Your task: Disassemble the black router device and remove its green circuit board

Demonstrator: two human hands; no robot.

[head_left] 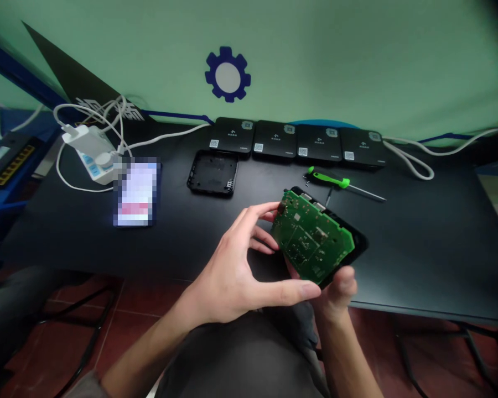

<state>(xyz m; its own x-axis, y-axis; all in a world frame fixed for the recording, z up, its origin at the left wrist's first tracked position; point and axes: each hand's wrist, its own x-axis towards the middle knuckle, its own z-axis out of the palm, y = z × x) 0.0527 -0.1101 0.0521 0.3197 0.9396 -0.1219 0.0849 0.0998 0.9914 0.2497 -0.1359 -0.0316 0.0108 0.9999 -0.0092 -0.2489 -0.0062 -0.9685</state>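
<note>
A green circuit board (309,235) is tilted above the front of the table, lying against a black cover (361,244). My left hand (236,271) grips the board at its left side and lower edge, thumb in front and fingers on the far edge. From below, my right hand (337,293) supports the black cover; its thumb shows at the lower right corner, and its other fingers are mostly hidden. Behind the board lies a screwdriver (327,179) with a green and black handle, near a few tiny screws (306,181). An open black casing half (212,172) rests further left.
Several closed black boxes (276,139) stand in a row along the wall. A lit phone (136,193) lies left on the black table (431,237), beside a white power strip (93,155) with tangled cables. A black device with yellow ports (14,166) sits far left.
</note>
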